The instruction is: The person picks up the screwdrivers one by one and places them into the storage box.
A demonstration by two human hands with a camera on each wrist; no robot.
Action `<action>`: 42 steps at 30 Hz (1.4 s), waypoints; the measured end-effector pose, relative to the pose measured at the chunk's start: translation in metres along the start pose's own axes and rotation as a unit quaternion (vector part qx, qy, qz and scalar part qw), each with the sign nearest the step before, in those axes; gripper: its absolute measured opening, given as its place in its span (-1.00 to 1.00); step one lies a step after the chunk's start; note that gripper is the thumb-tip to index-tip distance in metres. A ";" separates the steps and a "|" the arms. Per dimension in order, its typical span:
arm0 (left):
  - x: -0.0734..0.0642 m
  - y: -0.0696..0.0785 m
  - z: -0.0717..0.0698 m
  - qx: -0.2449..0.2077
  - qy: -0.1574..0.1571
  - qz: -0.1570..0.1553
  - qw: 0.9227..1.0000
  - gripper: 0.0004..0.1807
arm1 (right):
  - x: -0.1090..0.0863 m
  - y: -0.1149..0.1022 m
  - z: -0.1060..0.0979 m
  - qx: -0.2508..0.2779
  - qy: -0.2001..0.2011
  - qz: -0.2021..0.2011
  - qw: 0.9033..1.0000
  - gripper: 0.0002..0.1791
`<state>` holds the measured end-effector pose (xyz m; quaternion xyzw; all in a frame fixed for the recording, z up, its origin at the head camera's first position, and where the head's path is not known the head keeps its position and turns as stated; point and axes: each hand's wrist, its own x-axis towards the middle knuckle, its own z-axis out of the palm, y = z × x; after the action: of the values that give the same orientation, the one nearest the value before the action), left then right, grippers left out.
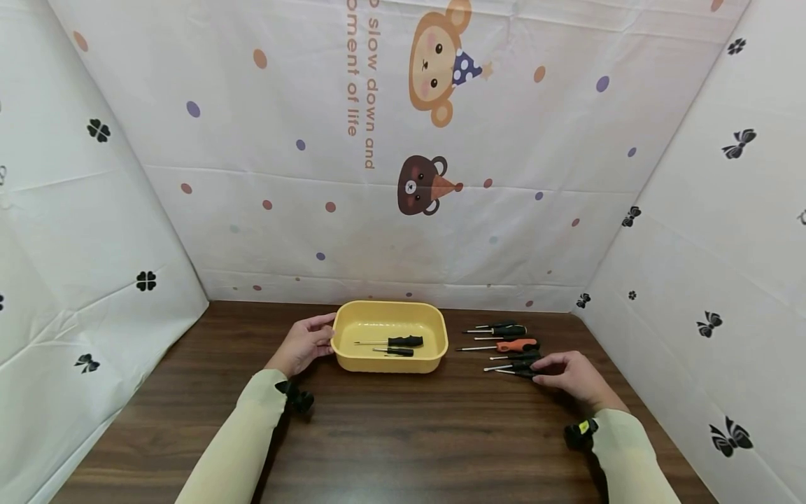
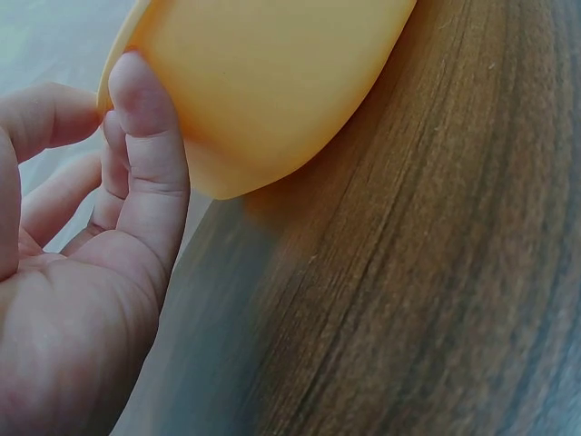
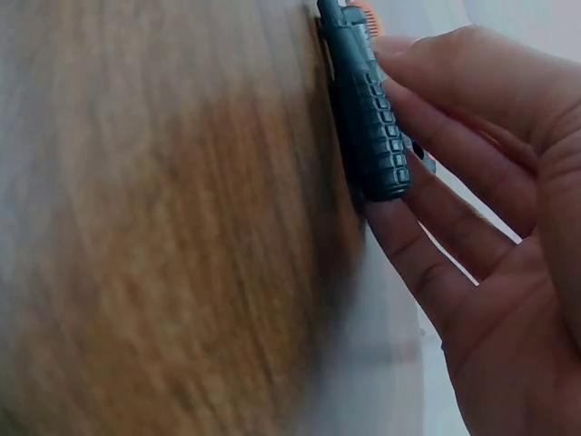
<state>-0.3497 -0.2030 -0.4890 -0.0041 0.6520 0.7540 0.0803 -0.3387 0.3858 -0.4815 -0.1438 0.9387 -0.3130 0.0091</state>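
A yellow plastic basin (image 1: 390, 365) stands on the table, with a larger black-handled screwdriver (image 1: 406, 341) and a smaller one (image 1: 399, 351) lying in it. My left hand (image 1: 305, 344) pinches the basin's left rim between thumb and fingers. To the right of the basin lies a row of several screwdrivers, among them an orange-handled one (image 1: 518, 346). My right hand (image 1: 571, 376) is at the near end of this row, thumb and fingers about the ribbed black handle of a screwdriver (image 3: 372, 127). Its shaft points left, toward the basin.
The brown wooden table (image 1: 415, 434) runs up to a printed white cloth (image 1: 302, 231) at the back. More white cloth hangs along the left and right sides. Dark-handled screwdrivers (image 1: 506, 330) lie at the far end of the row, close to the back cloth.
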 end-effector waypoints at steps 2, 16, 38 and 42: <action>0.000 0.000 0.000 -0.002 0.004 -0.003 1.000 -0.39 | 0.000 0.000 0.000 -0.010 -0.003 0.001 1.000 -0.76; -0.001 -0.001 0.000 0.008 0.003 -0.003 1.000 -0.41 | 0.000 -0.004 0.002 -0.066 -0.008 -0.010 0.998 -0.83; -0.001 0.001 -0.001 0.011 -0.009 -0.001 1.000 -0.40 | -0.011 -0.023 0.006 -0.007 0.025 -0.013 1.000 -0.78; -0.001 0.001 -0.001 0.010 -0.012 0.001 1.000 -0.41 | -0.008 -0.033 0.009 0.013 0.037 -0.026 0.999 -0.76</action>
<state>-0.3492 -0.2046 -0.4884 0.0066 0.6581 0.7478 0.0870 -0.3210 0.3577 -0.4704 -0.1563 0.9303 -0.3303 -0.0323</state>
